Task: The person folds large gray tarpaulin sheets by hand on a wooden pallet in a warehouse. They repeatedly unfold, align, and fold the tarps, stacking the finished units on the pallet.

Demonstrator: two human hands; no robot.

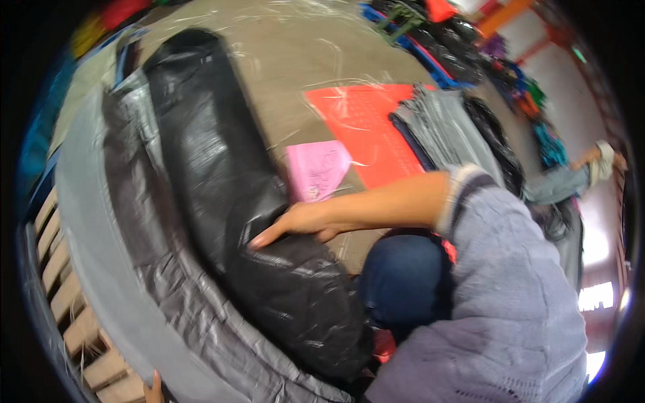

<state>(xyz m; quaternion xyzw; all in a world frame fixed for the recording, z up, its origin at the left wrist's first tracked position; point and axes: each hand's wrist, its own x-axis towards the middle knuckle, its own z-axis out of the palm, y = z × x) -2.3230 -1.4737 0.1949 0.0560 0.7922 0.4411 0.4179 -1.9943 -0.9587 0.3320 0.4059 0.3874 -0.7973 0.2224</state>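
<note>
A long black sheet bundle (201, 141), glossy and folded, runs from the upper left down to the lower middle. My right hand (302, 221) grips a fold in its middle, thumb lying along the creased surface and the other fingers mostly hidden. Beside the bundle, on its left, lie a dark grey crinkled sheet (196, 292) and a smooth light grey sheet (116, 252). Only a finger and a bit of my left hand (153, 390) show at the bottom edge, against the light grey sheet; its grasp is hidden. A knee (408, 277) in blue denim is beside the bundle.
A pink tag with writing (318, 169) and an orange-red sheet (373, 131) lie on the floor (287, 65). Folded grey sheets (448, 126) overlap the orange one. Wooden pallet slats (70, 292) show at left. Black bundles (453, 55) are piled at upper right.
</note>
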